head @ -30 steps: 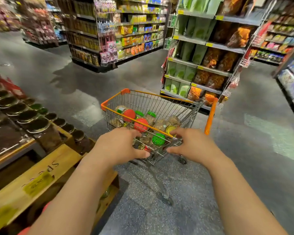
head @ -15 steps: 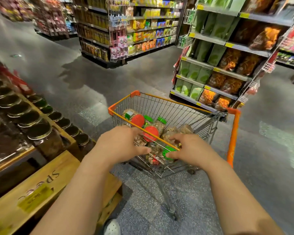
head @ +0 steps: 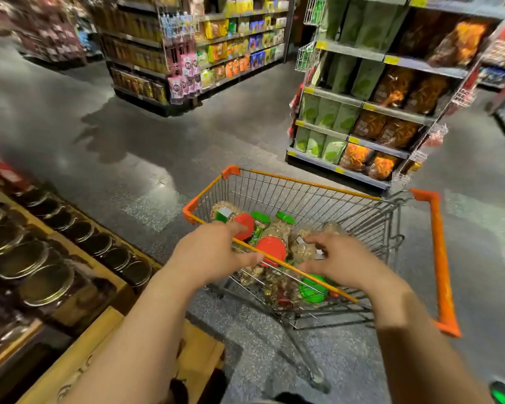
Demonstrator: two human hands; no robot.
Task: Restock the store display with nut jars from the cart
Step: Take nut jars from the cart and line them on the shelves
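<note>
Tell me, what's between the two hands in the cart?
In the head view, a red-lidded nut jar lies between the left hand and the right hand, inside the cart, with the orange rim bar crossing in front of it.

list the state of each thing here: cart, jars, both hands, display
cart: standing by the display, holding jars
nut jars: lidded, lying jumbled in the cart
left hand: fingers straight, over the cart rim
right hand: fingers spread, reaching into the jars
display: stocked with lidded jars

Shiny wire-metal cart (head: pixel 318 199) with an orange plastic handle (head: pixel 439 258); clear plastic jars (head: pixel 277 228); glossy speckled floor (head: pixel 129 141); matt wooden display (head: pixel 79 360).
</note>
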